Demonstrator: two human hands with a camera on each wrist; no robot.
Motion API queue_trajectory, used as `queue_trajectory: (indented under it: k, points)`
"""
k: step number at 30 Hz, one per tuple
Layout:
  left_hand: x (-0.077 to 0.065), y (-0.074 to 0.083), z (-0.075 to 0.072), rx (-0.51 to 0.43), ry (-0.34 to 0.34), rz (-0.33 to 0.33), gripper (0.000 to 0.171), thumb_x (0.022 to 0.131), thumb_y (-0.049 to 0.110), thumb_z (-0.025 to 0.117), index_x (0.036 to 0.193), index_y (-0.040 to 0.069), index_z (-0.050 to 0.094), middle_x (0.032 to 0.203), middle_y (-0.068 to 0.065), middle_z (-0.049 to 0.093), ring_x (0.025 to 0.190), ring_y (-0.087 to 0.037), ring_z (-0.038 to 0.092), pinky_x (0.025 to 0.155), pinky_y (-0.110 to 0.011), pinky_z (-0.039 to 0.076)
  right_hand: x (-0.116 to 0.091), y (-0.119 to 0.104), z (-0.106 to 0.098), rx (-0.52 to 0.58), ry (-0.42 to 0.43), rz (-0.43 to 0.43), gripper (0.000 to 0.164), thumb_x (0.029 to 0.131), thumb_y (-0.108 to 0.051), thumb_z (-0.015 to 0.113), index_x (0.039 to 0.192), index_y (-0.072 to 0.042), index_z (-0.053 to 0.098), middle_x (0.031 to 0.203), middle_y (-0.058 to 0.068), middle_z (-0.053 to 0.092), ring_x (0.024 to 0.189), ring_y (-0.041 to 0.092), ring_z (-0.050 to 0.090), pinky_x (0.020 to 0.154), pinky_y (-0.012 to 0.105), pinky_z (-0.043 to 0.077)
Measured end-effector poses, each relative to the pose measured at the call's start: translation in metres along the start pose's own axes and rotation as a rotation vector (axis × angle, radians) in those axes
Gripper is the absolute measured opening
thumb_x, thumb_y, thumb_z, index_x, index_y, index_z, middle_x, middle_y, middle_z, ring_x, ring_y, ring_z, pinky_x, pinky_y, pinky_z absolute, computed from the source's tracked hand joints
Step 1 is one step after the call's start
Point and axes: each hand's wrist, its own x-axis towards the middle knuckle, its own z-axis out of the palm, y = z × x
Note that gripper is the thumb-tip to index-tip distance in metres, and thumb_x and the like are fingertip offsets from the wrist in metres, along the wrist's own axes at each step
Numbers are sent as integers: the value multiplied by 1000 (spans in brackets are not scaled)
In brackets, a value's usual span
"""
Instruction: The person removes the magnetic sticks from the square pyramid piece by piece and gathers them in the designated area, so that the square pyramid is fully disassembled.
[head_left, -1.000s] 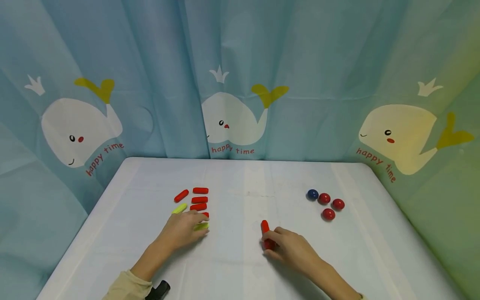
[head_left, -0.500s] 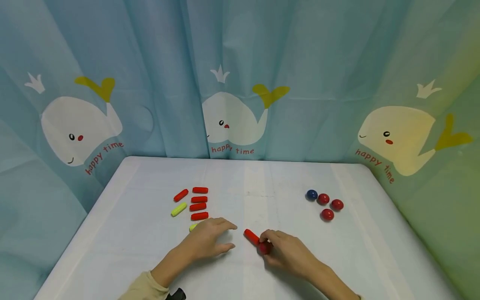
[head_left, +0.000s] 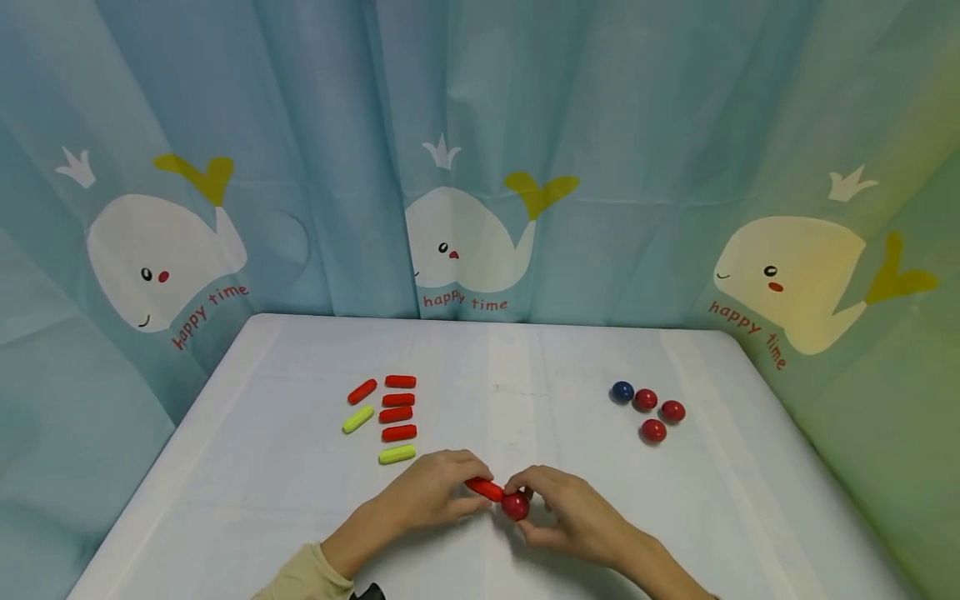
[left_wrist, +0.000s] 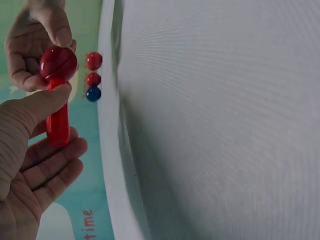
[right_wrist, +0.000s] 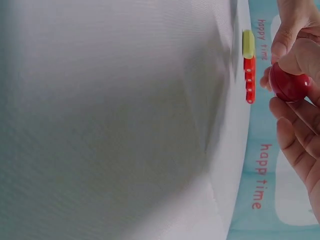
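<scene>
Near the front middle of the table, a red ball [head_left: 515, 506] with a seam sits on the end of a red ridged handle [head_left: 484, 488]; together they look like a small maraca. My left hand [head_left: 431, 498] pinches the handle between thumb and fingers, its other fingers spread below in the left wrist view. My right hand [head_left: 573, 515] holds the ball with thumb and fingertips, seen close in the right wrist view. Whether the ball and handle are firmly joined I cannot tell.
On the left lie several loose red handles [head_left: 398, 400] and two yellow-green handles [head_left: 397, 454]. Three red balls [head_left: 653, 431] and a blue ball [head_left: 622, 392] stand at the right. A whale-print curtain [head_left: 615, 250] surrounds the white table [head_left: 570, 367].
My left hand has moved right from the loose handles and now grips the red handle. The ball and handle have swung to point left, shifting slightly leftward with my right hand.
</scene>
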Motion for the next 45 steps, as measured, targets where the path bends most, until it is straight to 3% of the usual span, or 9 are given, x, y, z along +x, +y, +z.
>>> queue_trajectory:
  k: [5, 16, 23, 26, 31, 38, 45]
  points:
    - [-1, 2, -1, -12, 26, 25, 19, 89, 20, 81, 103, 10, 73, 96, 4, 71, 83, -3, 61, 80, -15, 50, -1, 0, 0, 7, 31, 27, 40, 81, -8, 81, 116, -19, 63, 104, -13, 67, 86, 7, 61, 72, 24, 55]
    - [-1, 8, -2, 54, 111, 72, 19, 86, 22, 84, 97, 11, 71, 90, 6, 71, 79, -4, 61, 78, -16, 50, -1, 0, 1, -8, 130, 5, 42, 78, -8, 82, 112, -21, 63, 96, -17, 65, 81, 10, 63, 62, 18, 48]
    - [-2, 9, -5, 61, 138, 79, 18, 85, 20, 84, 94, 11, 72, 86, 6, 69, 75, -3, 58, 75, -13, 48, 1, -3, -1, -38, 136, 25, 39, 79, -10, 83, 110, -23, 63, 94, -18, 64, 79, 8, 61, 62, 18, 48]
    - [-7, 5, -11, 58, 163, 40, 17, 85, 18, 84, 95, 10, 72, 86, 5, 69, 74, -4, 58, 72, -12, 48, -2, 0, -8, -68, 164, 97, 39, 78, -10, 84, 110, -21, 64, 92, -16, 64, 74, 8, 59, 59, 19, 47]
    - [-24, -9, -24, 59, 250, -30, 21, 83, 15, 86, 97, 9, 72, 88, 2, 71, 75, -7, 62, 69, -14, 50, -7, 17, -32, -139, 305, 216, 42, 74, -6, 87, 108, -17, 65, 87, -11, 67, 64, 7, 53, 51, 19, 42]
    - [-33, -18, -32, 100, 294, -55, 23, 80, 15, 88, 96, 9, 72, 88, 2, 71, 76, -8, 63, 68, -18, 52, -14, 49, -54, -227, 357, 263, 40, 76, -4, 86, 108, -15, 66, 88, -5, 68, 57, 0, 43, 48, 20, 39]
    - [-48, -27, -45, 159, 318, -153, 26, 78, 14, 89, 98, 8, 73, 93, 0, 72, 74, -7, 59, 65, -19, 50, -26, 83, -77, -362, 402, 328, 39, 77, -6, 85, 111, -7, 65, 89, 3, 70, 70, 18, 63, 57, 28, 48]
